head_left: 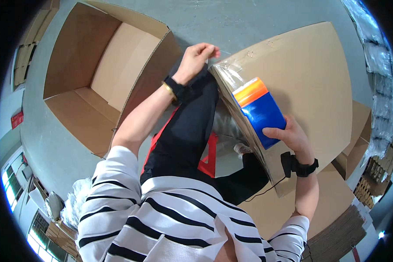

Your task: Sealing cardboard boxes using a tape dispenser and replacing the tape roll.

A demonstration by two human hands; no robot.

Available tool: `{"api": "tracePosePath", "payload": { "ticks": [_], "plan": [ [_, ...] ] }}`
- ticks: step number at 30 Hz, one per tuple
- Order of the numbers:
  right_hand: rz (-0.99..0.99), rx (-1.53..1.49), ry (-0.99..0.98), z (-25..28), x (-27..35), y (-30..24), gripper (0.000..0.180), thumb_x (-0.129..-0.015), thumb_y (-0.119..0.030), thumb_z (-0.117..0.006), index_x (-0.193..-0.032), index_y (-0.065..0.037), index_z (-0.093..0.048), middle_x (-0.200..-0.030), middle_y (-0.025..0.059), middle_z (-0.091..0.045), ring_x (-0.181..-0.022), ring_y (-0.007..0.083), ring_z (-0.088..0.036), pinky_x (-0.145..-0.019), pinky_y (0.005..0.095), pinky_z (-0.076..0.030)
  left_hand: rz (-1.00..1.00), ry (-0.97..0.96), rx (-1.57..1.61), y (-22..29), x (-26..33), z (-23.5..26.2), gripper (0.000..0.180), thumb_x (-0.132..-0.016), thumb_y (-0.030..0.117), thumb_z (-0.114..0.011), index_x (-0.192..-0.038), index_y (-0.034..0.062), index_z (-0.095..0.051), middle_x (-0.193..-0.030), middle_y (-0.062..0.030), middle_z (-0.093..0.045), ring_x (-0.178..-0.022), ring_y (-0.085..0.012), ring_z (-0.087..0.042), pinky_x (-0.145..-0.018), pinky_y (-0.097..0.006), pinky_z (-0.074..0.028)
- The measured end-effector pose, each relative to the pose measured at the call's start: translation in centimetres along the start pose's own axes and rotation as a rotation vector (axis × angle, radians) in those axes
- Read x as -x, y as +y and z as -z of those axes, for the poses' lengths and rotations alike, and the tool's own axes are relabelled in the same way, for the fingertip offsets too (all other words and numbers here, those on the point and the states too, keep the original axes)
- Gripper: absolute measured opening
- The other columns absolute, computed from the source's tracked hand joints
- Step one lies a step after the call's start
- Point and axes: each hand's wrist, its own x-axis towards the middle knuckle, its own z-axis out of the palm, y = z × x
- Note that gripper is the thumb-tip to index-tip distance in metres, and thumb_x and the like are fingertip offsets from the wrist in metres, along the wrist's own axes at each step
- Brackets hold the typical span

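A folded flat cardboard box (312,74) leans on edge against my knees, with clear tape shining along its near edge. My right hand (292,139) grips a blue tape dispenser (261,111) with an orange end and presses it against the box's taped edge. My left hand (195,57) is at the box's top corner, its fingers curled on the edge there. Both wrists wear black bands. I sit on a red stool (208,153).
A large open cardboard box (105,74) lies on the grey floor to my left. Flat cardboard sheets (336,231) are stacked at the lower right. Plastic-wrapped bundles (375,56) line the right edge. A thin black cable (266,190) runs from my right wrist.
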Motion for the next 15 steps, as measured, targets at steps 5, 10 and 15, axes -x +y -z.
{"api": "tracePosePath", "payload": {
  "ticks": [5, 10, 15],
  "plan": [
    [0.001, -0.036, 0.018, 1.1, -0.5, -0.8, 0.035, -0.080, -0.026, -0.076, -0.100, 0.000, -0.066, -0.085, 0.0041, -0.069, -0.077, 0.0095, -0.064, -0.074, 0.0249, -0.050, -0.357, -0.348, 0.123, 4.0, 3.4, 0.7, 0.107, -0.069, 0.039, -0.084, -0.151, 0.0073, -0.024, -0.150, -0.0184, -0.036, -0.138, -0.0286, -0.036, -0.112, -0.040, -0.032],
    [-0.023, 0.059, -0.061, 1.3, -2.4, -2.3, 0.038, -0.079, -0.028, -0.076, -0.102, 0.000, -0.065, -0.087, 0.0051, -0.069, -0.077, 0.0111, -0.065, -0.075, 0.0255, -0.051, -0.752, -0.029, -0.696, 6.4, 2.7, 2.0, 0.118, -0.058, 0.034, -0.088, -0.152, 0.0129, -0.020, -0.155, -0.0119, -0.028, -0.143, -0.0293, -0.027, -0.116, -0.049, -0.026],
    [0.039, 0.144, -0.129, 0.8, -5.4, -4.3, 0.045, -0.077, -0.034, -0.077, -0.103, 0.001, -0.064, -0.089, 0.0071, -0.068, -0.078, 0.0134, -0.065, -0.076, 0.0265, -0.051, -0.897, -0.196, -0.873, 8.7, 1.0, 5.1, 0.121, -0.055, 0.033, -0.088, -0.153, 0.0165, -0.018, -0.157, -0.0066, -0.025, -0.145, -0.0259, -0.023, -0.116, -0.055, -0.021]
  ]
}}
